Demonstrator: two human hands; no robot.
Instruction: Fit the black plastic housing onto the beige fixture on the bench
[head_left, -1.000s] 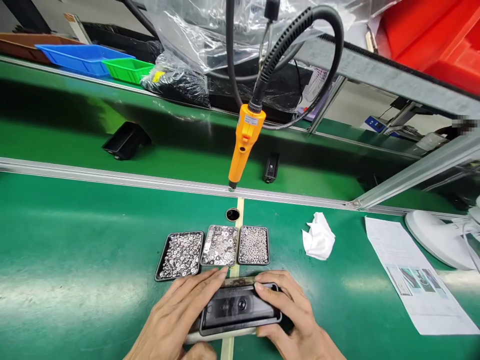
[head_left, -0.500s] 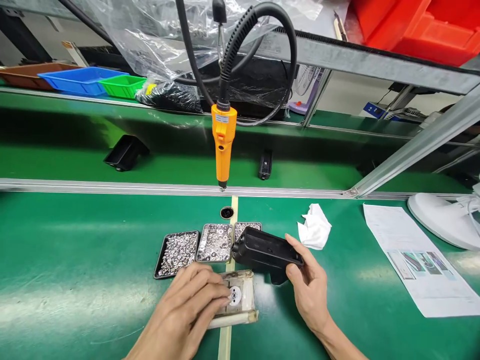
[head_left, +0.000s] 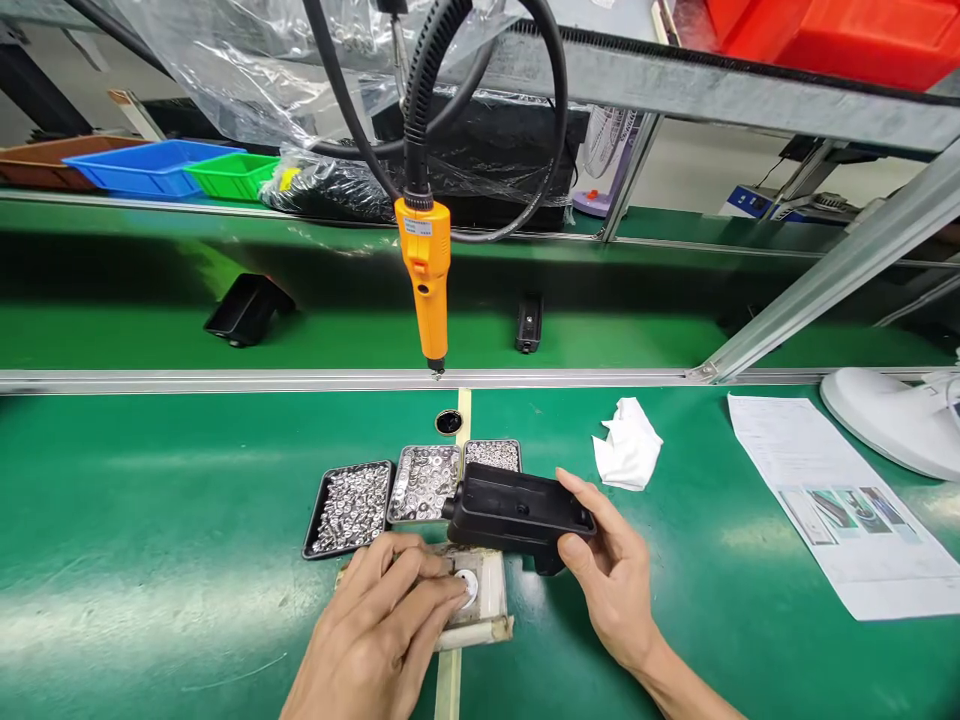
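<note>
My right hand grips a black plastic housing by its right end, thumb in front and fingers behind. The housing is held level above the bench, its hollow side facing up. My left hand is closed, fingertips pinched together over a white round disc on a worn, pale fixture block. Whatever lies between those fingertips is hidden. Behind the hands stand a black tray of small metal nuts, a tray of metal washers and a tray of small metal parts, partly covered by the housing.
An orange electric screwdriver hangs above the bench's rear rail. A small round black pot, a crumpled white cloth and a printed sheet lie on the green bench. Two black parts rest on the ledge behind.
The housing has shifted slightly left and tipped, so more of its hollow side shows. My left fingertips have moved further over the white disc. The view has shifted a little.
</note>
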